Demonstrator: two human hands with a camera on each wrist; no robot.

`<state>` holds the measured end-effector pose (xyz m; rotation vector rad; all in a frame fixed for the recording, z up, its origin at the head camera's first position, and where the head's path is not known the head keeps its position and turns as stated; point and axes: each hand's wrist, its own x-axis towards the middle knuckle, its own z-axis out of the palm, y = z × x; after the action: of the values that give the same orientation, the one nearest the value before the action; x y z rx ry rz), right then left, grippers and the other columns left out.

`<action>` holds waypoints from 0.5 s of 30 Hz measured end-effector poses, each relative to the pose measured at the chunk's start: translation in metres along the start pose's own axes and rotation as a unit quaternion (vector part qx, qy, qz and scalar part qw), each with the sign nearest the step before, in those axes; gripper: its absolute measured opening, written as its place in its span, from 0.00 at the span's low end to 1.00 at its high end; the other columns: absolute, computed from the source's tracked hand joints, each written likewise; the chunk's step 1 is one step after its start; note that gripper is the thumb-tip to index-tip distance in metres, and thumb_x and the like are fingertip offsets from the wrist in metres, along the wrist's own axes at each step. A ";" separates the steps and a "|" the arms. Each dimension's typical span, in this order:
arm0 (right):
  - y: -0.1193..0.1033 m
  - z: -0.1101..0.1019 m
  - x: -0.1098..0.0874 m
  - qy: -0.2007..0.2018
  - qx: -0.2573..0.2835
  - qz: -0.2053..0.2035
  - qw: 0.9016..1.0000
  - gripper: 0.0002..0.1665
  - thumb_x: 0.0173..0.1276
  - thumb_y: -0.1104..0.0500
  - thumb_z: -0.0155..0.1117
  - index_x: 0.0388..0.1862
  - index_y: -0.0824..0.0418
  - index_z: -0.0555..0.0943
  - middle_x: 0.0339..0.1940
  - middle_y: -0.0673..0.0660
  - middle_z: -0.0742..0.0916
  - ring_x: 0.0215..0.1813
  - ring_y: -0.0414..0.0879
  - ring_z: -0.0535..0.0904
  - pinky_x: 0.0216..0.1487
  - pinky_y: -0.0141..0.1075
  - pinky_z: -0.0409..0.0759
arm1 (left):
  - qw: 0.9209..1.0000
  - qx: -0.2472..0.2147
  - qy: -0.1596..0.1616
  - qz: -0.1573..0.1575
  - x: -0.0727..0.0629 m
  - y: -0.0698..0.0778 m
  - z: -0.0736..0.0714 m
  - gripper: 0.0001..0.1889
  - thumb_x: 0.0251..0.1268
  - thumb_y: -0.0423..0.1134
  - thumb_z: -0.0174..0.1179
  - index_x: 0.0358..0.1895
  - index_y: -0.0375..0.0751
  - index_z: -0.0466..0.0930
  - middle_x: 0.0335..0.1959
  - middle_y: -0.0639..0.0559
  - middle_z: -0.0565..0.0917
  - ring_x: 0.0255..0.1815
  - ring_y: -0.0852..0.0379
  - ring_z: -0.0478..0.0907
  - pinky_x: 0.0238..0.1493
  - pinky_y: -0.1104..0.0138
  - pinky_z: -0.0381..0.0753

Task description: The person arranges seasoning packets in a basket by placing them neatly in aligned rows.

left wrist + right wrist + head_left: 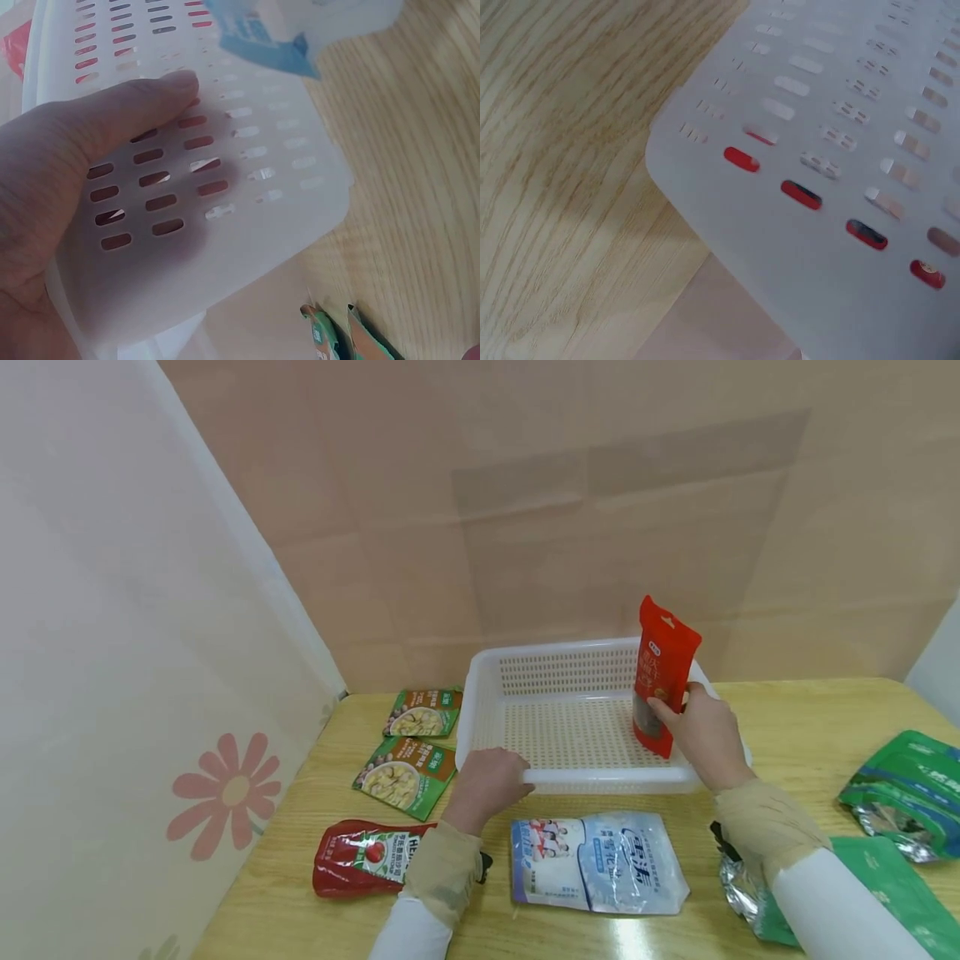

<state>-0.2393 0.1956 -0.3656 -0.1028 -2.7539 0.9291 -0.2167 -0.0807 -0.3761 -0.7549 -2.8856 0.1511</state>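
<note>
White sleeves (847, 906) with tan wrist bands (776, 827) come in lowest in the head view, closest to the lens, reaching over a light wood table (795, 718). The left hand (491, 781) grips the near left corner of a white perforated plastic basket (577, 779). The right hand (705, 735) pinches a red pouch (660, 681) by its right edge, thumb across the front; the pouch stands nearly upright, slightly tilted, its lower end within the basket's right part, its top above the rim. Whether it touches the basket floor, I cannot tell. Left of the basket lie two green-and-brown soup packets (401, 777), and nearer, a Heinz ketchup pouch (367, 857) partly behind the left forearm. A blue-and-white pouch (600, 864) lies flat in front of the basket, between the forearms. Two green pouches (911, 793) are at the far right, one partly covered by the right sleeve. From the left wrist, the thumb presses the basket's slotted outer wall, and the fingers show dimly through it from inside. From the right wrist, the basket's corner fills much of the view, red showing through several slots; the hand itself is out of sight there.
</note>
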 end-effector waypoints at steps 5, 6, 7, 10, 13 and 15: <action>0.001 -0.002 -0.003 -0.020 0.016 0.017 1.000 0.37 0.69 0.47 0.58 0.60 0.77 0.65 0.50 0.76 0.81 0.39 0.63 0.81 0.34 0.45 0.83 | 1.000 0.008 -0.007 0.003 0.000 0.000 0.001 0.11 0.55 0.54 0.66 0.26 0.53 0.84 0.19 0.61 0.82 0.16 0.65 0.70 0.18 0.70 0.69; 0.000 -0.002 -0.003 -0.025 0.020 0.021 0.999 0.38 0.69 0.46 0.57 0.61 0.77 0.64 0.51 0.76 0.81 0.41 0.64 0.81 0.35 0.45 0.83 | 1.000 0.010 -0.008 0.003 0.000 0.001 0.001 0.11 0.55 0.54 0.66 0.25 0.53 0.84 0.19 0.61 0.82 0.16 0.65 0.70 0.18 0.70 0.69; 0.000 -0.003 -0.004 -0.028 0.023 0.025 0.999 0.39 0.69 0.45 0.57 0.61 0.77 0.64 0.51 0.76 0.81 0.43 0.65 0.81 0.36 0.46 0.83 | 1.000 0.011 -0.008 0.004 0.000 0.001 0.001 0.11 0.55 0.55 0.66 0.25 0.53 0.84 0.19 0.61 0.82 0.16 0.65 0.70 0.18 0.70 0.69; 0.000 -0.009 -0.005 -0.037 0.024 0.036 0.998 0.44 0.69 0.41 0.55 0.64 0.78 0.62 0.52 0.77 0.80 0.45 0.66 0.79 0.37 0.47 0.83 | 1.000 0.012 -0.005 0.004 0.000 0.000 0.001 0.12 0.55 0.55 0.66 0.24 0.53 0.83 0.19 0.61 0.82 0.16 0.65 0.71 0.18 0.70 0.69; 0.001 -0.017 -0.006 -0.042 0.011 0.036 0.998 0.48 0.69 0.38 0.53 0.64 0.80 0.60 0.52 0.79 0.79 0.47 0.69 0.78 0.40 0.52 0.82 | 1.000 0.011 -0.001 0.000 0.000 0.000 0.001 0.12 0.55 0.55 0.66 0.24 0.53 0.83 0.19 0.60 0.82 0.17 0.64 0.72 0.18 0.69 0.70; 0.003 -0.025 -0.008 -0.044 0.000 0.030 0.999 0.49 0.69 0.37 0.51 0.65 0.81 0.59 0.54 0.80 0.78 0.49 0.71 0.77 0.43 0.56 0.81 | 1.000 0.006 -0.001 -0.005 0.001 0.000 0.002 0.12 0.55 0.55 0.66 0.24 0.53 0.84 0.19 0.60 0.83 0.17 0.64 0.72 0.18 0.69 0.69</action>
<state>-0.2260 0.2110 -0.3496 -0.1481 -2.8470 0.9704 -0.2179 -0.0809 -0.3781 -0.7373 -2.8865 0.1688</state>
